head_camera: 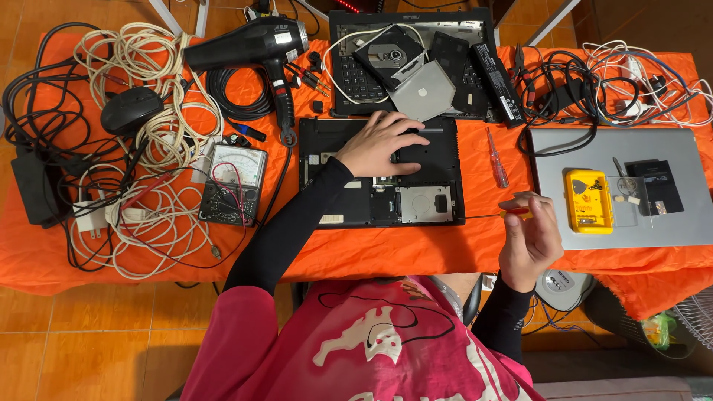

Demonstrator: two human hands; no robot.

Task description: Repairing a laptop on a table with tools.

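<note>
On the orange table [416, 252], left hand [382, 145] lies flat, hiding laptop base [445, 160]; right grip [529, 232] pinches screwdriver [496, 214].

A bright orange cloth [475, 252] covers the bench. The opened laptop base [382, 174] is black, with a silvery grey plate inside. The screwdriver [512, 213] has a red and yellow handle; a second screwdriver [497, 157] is clear red. The closed laptop [668, 215] is silver grey, and on it sits a yellow parts box [588, 200]. The hair dryer [252, 44] is black, the cable tangle [160, 141] cream and black. The sleeves [297, 223] are black, the apron [371, 341] pink with white print.
</note>
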